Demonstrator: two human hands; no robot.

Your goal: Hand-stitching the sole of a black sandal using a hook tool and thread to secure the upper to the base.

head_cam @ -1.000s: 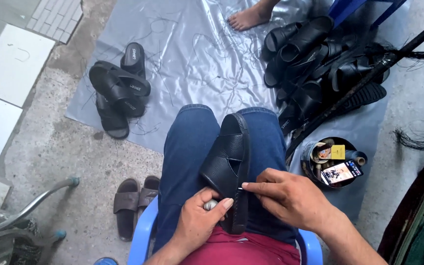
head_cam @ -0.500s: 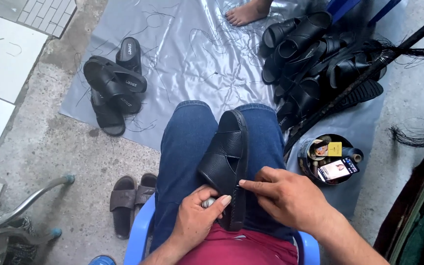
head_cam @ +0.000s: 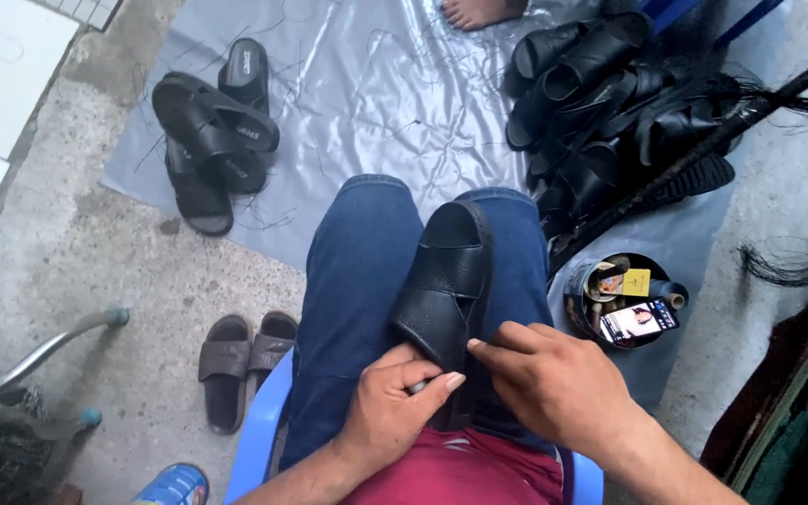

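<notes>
A black leather sandal (head_cam: 449,281) lies lengthwise on my lap, over my blue jeans (head_cam: 357,281), with its toe pointing away from me. My left hand (head_cam: 393,407) is closed around the sandal's near end, and a small pale object shows under the thumb. My right hand (head_cam: 554,383) rests beside it at the sandal's right edge, fingertips pinched together against the strap. What the fingertips pinch is too small to make out.
A grey plastic sheet (head_cam: 357,84) covers the floor ahead, strewn with thread. Several black sandals (head_cam: 212,131) lie at its left, a larger pile (head_cam: 610,103) at its right. A round tin (head_cam: 624,299) with a phone stands beside my right knee. Brown slides (head_cam: 240,360), blue chair (head_cam: 254,440), someone's bare foot (head_cam: 479,11).
The view has shifted slightly, and both hands stay on the sandal's near end. My right fingertips have moved a little closer to my left thumb.
</notes>
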